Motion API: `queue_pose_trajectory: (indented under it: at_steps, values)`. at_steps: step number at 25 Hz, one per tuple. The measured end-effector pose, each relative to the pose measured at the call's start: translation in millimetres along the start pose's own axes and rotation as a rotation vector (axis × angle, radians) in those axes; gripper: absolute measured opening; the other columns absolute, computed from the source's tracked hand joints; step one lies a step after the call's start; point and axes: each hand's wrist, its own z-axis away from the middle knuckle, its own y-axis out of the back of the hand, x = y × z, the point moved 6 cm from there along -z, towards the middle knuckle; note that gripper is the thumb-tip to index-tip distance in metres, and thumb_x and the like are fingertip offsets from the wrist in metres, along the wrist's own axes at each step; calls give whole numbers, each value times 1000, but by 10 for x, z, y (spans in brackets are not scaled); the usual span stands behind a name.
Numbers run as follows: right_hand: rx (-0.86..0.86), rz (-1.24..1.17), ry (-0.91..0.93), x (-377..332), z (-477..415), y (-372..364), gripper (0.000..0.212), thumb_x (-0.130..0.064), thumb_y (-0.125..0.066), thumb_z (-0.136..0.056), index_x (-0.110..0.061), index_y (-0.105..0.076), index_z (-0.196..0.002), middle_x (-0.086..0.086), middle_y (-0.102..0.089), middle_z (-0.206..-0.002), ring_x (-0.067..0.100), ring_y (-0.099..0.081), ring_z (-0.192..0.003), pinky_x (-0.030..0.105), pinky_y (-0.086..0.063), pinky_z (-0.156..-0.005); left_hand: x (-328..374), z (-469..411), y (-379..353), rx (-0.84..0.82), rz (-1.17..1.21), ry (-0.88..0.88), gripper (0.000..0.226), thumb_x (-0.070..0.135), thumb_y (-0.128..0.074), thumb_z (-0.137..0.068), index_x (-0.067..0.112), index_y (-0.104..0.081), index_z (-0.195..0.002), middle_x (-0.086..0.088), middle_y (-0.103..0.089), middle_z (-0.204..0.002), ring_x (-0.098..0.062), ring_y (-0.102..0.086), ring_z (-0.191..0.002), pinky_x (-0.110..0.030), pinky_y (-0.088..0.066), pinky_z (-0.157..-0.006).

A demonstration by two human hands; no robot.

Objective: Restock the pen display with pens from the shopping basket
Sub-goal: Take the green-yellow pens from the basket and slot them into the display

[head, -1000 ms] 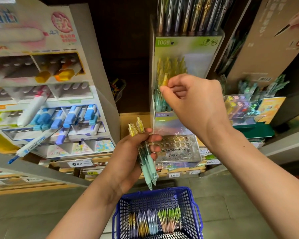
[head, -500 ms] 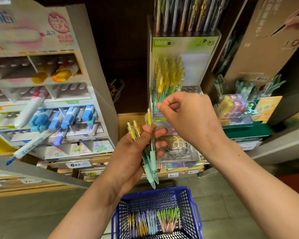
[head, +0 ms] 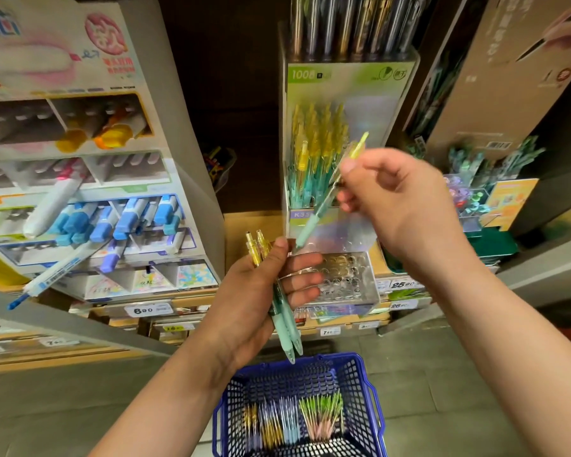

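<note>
my right hand [head: 399, 206] pinches one gel pen [head: 327, 196]; left hand [head: 261, 291] clasps two spares [head: 279, 301]. i'd aim its tip into a free, probably empty, slot of the pen display [head: 346, 282], centre frame.

We stand in a stationery shop, before shelves stocked with writing goods. At twelve o'clock, a clear acrylic pen display [head: 340, 179] holds rows of yellow-topped pens upright in a perforated rack. At nine o'clock, a cardboard marker stand [head: 89, 199] shows highlighters in tiered compartments, with printed branding above. Price tags [head: 148, 310] reading 6.90 and 25.90 line the shelf edges [head: 192, 305], marking goods for sale. At six o'clock, a blue plastic shopping basket [head: 373, 407] sits on the tiled floor [head: 442, 374], loaded with bundles of pens.
</note>
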Motion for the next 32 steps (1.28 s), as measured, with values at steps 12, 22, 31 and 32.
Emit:
queue_pose_trajectory:
  at_steps: [12,22,31,32]
  values:
    - [60,551,423,-346,-167,-141,23,-36,-72,-91,-20,-71,-107,-21,-63,-78,-9,-64,-74,6,-51,-77,31,-26,-16,-17,80,55,27,4,-42,-101,2,-46,-128,-23,-76,-104,-25,-74,-71,-33,-60,-59]
    - [72,641,349,-208,-172,-226,15,-42,-71,-90,-29,-70,-96,-23,-60,-67,-5,-66,-68,5,-48,-69,52,-53,-42,-101,63,-16,16,19,-55,-103,9,-58,-116,-19,-75,-117,-23,-76,-95,-35,-62,-75]
    - [70,705,332,-206,-126,-227,15,-41,-67,-93,-26,-70,-92,-20,-59,-65,4,-67,-70,25,-58,-73,46,-62,-81,-120,8,-60,28,28,-60,-96,11,-61,-117,-11,-77,-114,-17,-73,-77,-29,-59,-64]
    - [59,718,296,-186,-119,-217,17,-44,-67,-92,-27,-70,-90,-21,-58,-64,4,-67,-70,25,-57,-72,42,-63,-92,-123,-2,-66,32,29,-60,-96,9,-59,-120,-10,-77,-113,-15,-71,-72,-26,-57,-59]
